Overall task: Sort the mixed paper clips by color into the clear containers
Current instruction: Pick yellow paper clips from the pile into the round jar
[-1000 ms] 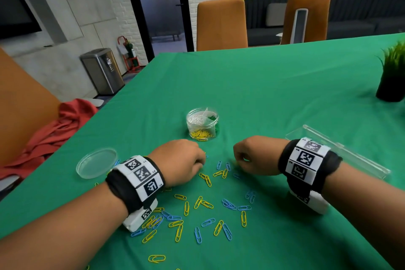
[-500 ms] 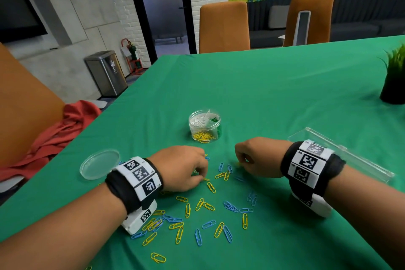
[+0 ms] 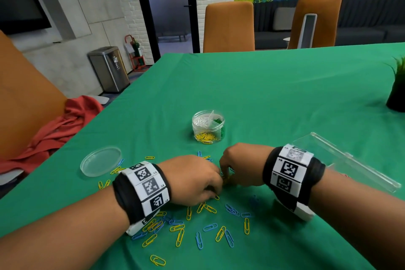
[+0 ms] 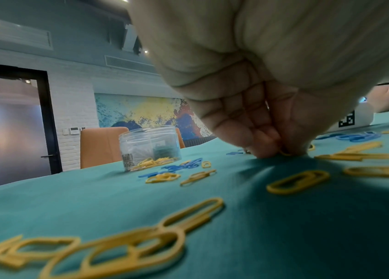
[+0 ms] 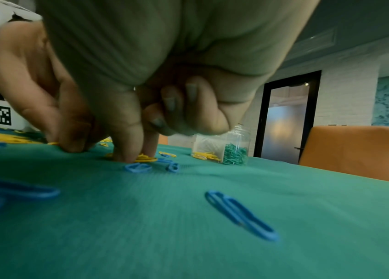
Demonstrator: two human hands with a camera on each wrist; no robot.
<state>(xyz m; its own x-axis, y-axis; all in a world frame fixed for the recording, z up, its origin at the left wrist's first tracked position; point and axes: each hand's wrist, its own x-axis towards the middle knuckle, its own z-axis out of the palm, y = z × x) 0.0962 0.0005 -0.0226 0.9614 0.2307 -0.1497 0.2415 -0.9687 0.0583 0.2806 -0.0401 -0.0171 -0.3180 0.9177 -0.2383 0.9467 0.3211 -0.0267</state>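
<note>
Yellow and blue paper clips lie scattered over the green cloth of the counter, most of them in front of me and under my two wrists. My left hand is knuckles-up with its fingers curled down and bunched together, the tips pressed to the cloth on a yellow clip that pokes out between them. Just to its right, nearly touching it, my right hand does much the same: thumb and forefinger come down together on a small heap of yellow clips, while the other fingers are tucked up into the palm. Two blue clips lie just on the near side of those fingertips, untouched. I cannot tell whether either clip is off the cloth.

Beyond my hands, a little farther along the counter, stands the round clear container, its lid off and its inside split into compartments: yellow clips in the near one, green in the right one, white or clear ones in the far left. Its flat clear lid lies to the left, near my left wrist, with a few yellow clips just beside it. A long clear plastic box sits to the right, behind my right wrist. A small potted plant stands at the far right.
</note>
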